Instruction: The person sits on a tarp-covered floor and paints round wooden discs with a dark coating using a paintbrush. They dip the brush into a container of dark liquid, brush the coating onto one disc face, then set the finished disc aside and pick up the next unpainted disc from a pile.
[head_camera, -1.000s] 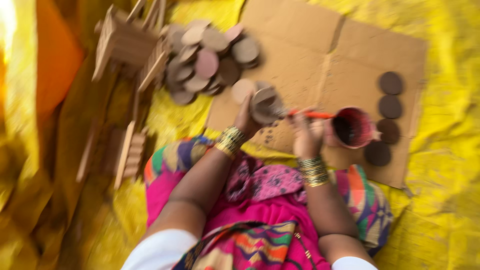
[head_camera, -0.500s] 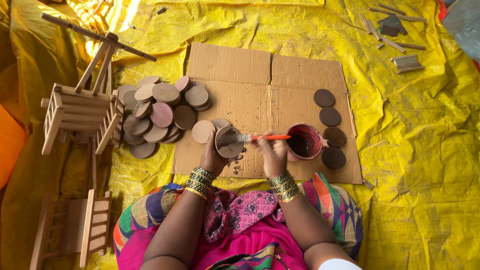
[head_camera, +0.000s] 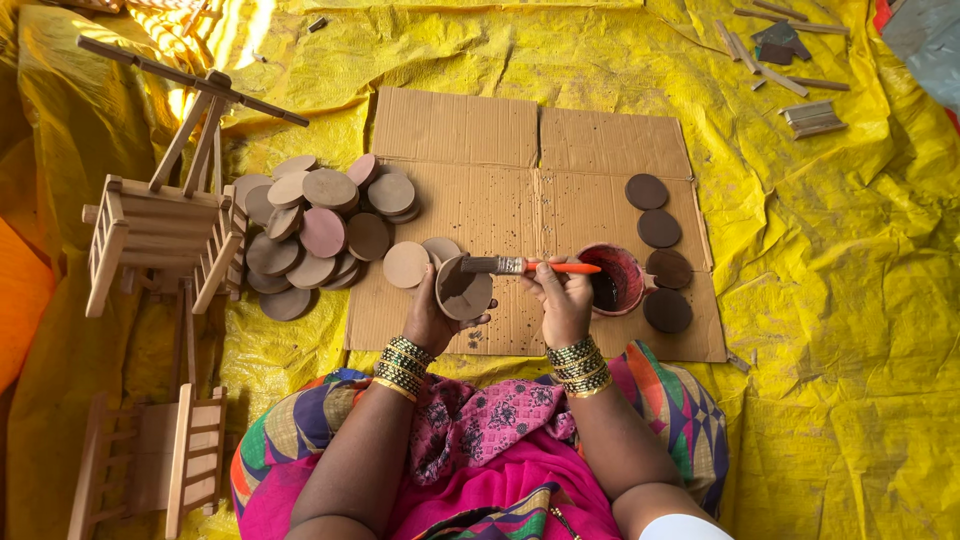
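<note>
Over the cardboard sheet (head_camera: 455, 130), left hand (head_camera: 428, 318) cups a round wooden disc (head_camera: 464, 289) from beneath, wrist bent upward — right hand (head_camera: 566, 303) pinches an orange-handled paintbrush (head_camera: 528, 266) held level, bristles touching the disc's upper edge, just beside the red paint cup (head_camera: 612, 280).

1. One view only, from a head-worn camera; no second view to share ground with.
2. Looks almost straight down, over the lap, onto the yellow sheet (head_camera: 480, 50).
3. Near: forearms enter at the bottom edge, left hand (head_camera: 432, 318) and right hand (head_camera: 565, 305) just below centre.
4. Wide enough for the cardboard (head_camera: 500, 130), the discs (head_camera: 315, 235) at left and wood scraps (head_camera: 800, 90) top right.
</note>
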